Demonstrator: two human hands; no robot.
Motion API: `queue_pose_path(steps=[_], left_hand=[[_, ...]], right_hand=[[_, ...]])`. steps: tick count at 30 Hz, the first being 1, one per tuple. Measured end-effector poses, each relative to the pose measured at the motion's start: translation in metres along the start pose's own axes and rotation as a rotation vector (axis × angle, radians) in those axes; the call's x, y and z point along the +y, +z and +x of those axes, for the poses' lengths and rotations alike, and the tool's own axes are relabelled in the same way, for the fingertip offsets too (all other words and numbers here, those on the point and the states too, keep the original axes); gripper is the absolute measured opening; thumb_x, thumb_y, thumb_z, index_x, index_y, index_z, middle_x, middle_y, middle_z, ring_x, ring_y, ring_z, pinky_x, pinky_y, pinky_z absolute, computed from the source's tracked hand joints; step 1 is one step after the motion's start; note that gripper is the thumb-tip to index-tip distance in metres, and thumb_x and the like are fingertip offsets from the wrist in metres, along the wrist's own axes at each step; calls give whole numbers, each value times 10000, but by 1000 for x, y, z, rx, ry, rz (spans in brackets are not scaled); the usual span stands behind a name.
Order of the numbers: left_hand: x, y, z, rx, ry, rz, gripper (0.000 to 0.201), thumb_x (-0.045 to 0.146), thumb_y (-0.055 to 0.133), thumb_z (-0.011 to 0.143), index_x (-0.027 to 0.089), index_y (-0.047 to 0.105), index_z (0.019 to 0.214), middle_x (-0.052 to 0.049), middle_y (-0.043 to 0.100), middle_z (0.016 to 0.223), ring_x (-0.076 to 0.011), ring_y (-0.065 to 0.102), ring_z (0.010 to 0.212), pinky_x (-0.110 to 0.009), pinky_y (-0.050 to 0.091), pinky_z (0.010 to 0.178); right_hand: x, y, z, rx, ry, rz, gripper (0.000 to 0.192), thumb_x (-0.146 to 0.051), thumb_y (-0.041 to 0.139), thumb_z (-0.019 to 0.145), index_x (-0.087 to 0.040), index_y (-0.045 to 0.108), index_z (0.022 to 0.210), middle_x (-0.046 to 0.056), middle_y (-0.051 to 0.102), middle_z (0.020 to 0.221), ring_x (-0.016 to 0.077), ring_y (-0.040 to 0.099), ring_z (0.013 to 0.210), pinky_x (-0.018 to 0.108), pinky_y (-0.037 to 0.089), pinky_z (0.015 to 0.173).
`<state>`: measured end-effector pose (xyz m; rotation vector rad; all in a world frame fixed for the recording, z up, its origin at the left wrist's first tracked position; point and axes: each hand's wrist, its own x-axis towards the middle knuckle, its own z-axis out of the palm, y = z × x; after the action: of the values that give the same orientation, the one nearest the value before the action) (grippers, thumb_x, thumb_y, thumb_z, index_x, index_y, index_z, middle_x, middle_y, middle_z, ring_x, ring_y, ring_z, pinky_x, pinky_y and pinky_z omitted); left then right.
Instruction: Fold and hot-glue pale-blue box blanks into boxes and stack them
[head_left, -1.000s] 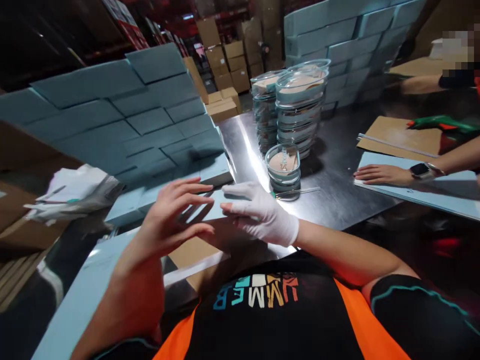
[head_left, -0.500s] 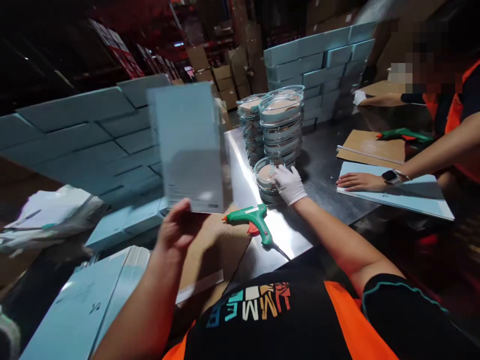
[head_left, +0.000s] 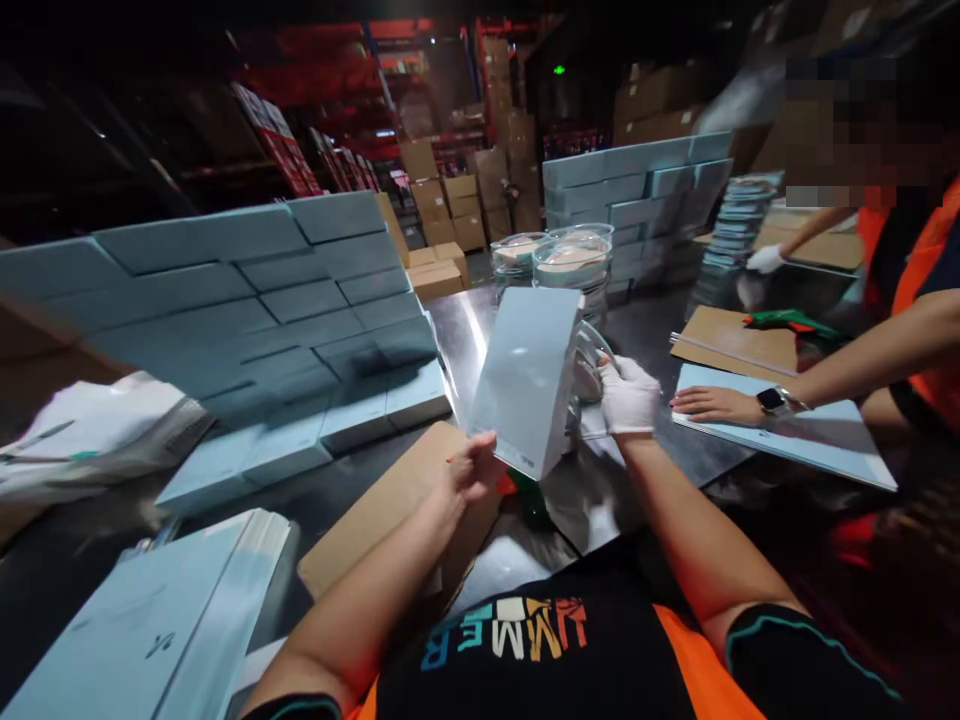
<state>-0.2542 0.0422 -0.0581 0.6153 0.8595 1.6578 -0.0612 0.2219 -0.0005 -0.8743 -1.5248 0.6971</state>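
My bare left hand [head_left: 476, 468] is closed on the lower edge of a pale blue box [head_left: 525, 375], which stands tilted in front of me. My white-gloved right hand [head_left: 628, 395] grips a clear round container [head_left: 592, 362], tipped on its side by the box's right edge and partly hidden behind it. Stacks of similar clear containers with beige insides [head_left: 574, 252] rise just beyond. A green hot glue gun [head_left: 534, 505] lies under the box, mostly covered by it.
Brown cardboard [head_left: 390, 500] lies on the metal table [head_left: 461, 325]. Walls of pale blue boxes [head_left: 187, 285] stand at left and back. Flat blue sheets [head_left: 154, 620] are piled near left. At right, a co-worker's bare hand [head_left: 720, 402] rests on blue sheets; the other is gloved.
The blue box has come down and right, from upright on the left to tilted near my right hand. My right hand has lifted the round container from the short stack and moved slightly right.
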Motion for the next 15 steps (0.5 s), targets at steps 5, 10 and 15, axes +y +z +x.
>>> queue_pose_path(steps=[5, 10, 15], left_hand=[[21, -12, -24, 94, 169, 94, 670, 374, 1003, 683, 222, 707, 1264, -77, 821, 1168, -283, 801, 1060, -436, 647, 980], [39, -50, -63, 369, 409, 358, 1150, 154, 1020, 545, 309, 513, 1566, -34, 747, 1316, -232, 756, 1104, -324, 602, 947], [11, -76, -100, 445, 441, 490, 1017, 100, 1029, 446, 298, 648, 1368, -61, 740, 1281, -260, 746, 1054, -360, 602, 896]], right_hand=[[-31, -33, 25, 287, -41, 53, 450, -621, 697, 937, -187, 816, 956, 124, 825, 922, 315, 748, 923, 493, 595, 953], [-86, -72, 23, 240, -225, 248, 405, -703, 841, 856, -299, 831, 852, 112, 831, 964, 308, 776, 937, 513, 606, 930], [-132, -57, 2, -630, -61, 321, 492, -769, 896, 769, -297, 895, 910, 120, 843, 962, 327, 803, 880, 564, 669, 856]])
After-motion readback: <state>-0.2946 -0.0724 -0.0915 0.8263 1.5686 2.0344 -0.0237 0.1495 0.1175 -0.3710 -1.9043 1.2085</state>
